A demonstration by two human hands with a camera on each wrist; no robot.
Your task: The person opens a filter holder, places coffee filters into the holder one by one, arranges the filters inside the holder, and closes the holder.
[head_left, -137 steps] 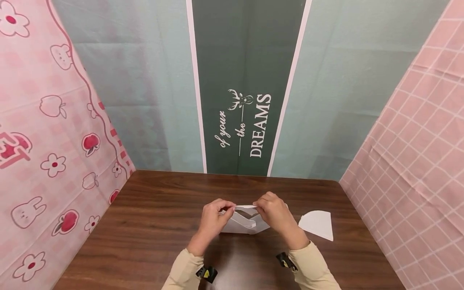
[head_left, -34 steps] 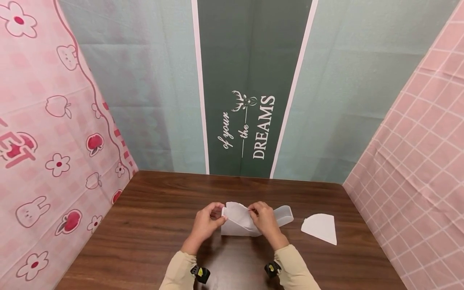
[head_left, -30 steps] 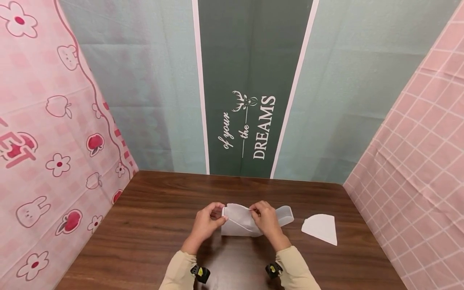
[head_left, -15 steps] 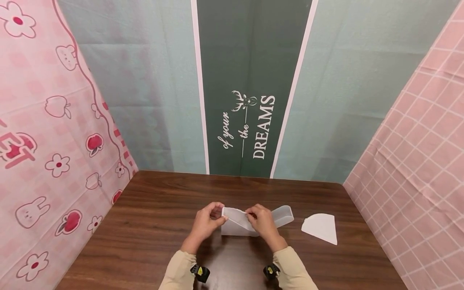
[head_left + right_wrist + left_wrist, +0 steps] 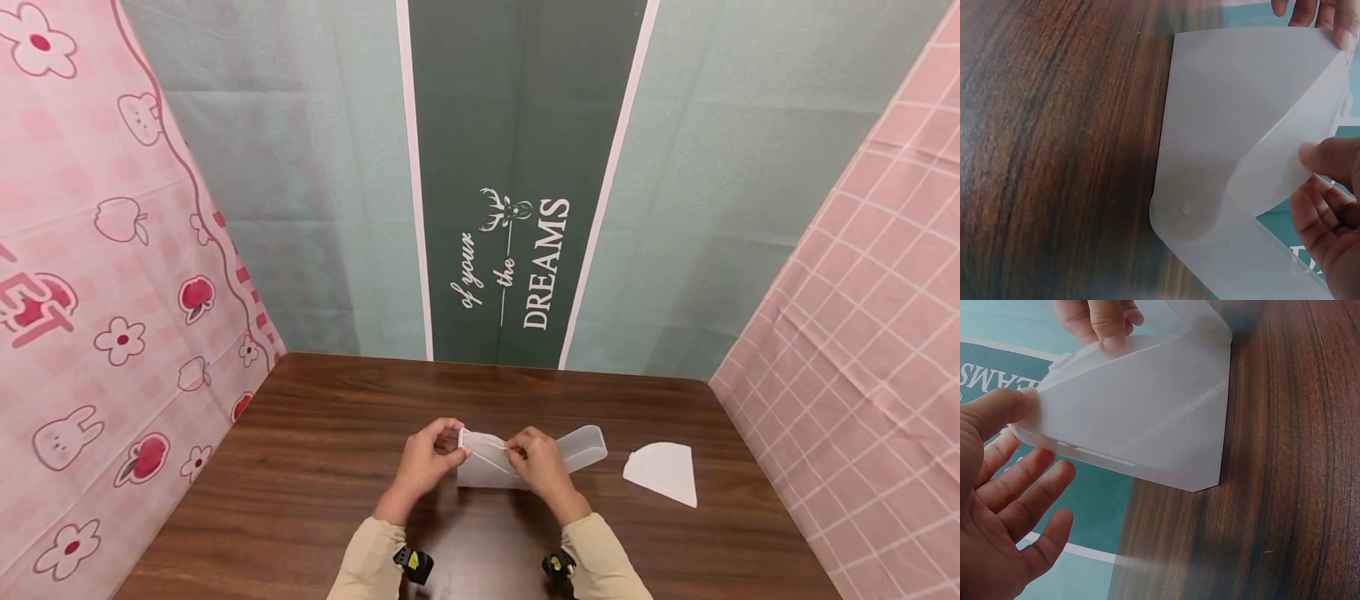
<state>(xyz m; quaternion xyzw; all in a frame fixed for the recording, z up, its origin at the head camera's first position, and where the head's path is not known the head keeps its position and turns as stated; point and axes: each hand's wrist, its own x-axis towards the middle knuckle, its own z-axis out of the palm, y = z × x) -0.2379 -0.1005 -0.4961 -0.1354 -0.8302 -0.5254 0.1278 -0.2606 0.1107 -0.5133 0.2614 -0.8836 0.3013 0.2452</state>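
Observation:
A white translucent plastic holder (image 5: 483, 477) stands on the table; its other translucent arm (image 5: 585, 448) angles off to the right. My left hand (image 5: 426, 462) pinches the holder's left end, thumb in front and fingers behind; in the left wrist view its lower fingers (image 5: 1032, 515) spread loosely. Inside the slanted front wall sits a thin curved-edged white piece (image 5: 1282, 165). My right hand (image 5: 543, 462) pinches that piece's upper edge between thumb and finger. A round rivet-like spot (image 5: 1186, 209) shows where the two arms meet.
A separate white fan-shaped piece (image 5: 663, 473) lies flat on the brown wooden table (image 5: 337, 433), right of the holder. Patterned cloths hang at the back (image 5: 495, 125) and both sides. A black strap with a camera sits on each wrist.
Earlier both hands pinched the top edge near the middle. Since then, the thin piece has sunk lower into the holder, and my right hand has slid slightly left. My left hand stays at the left end.

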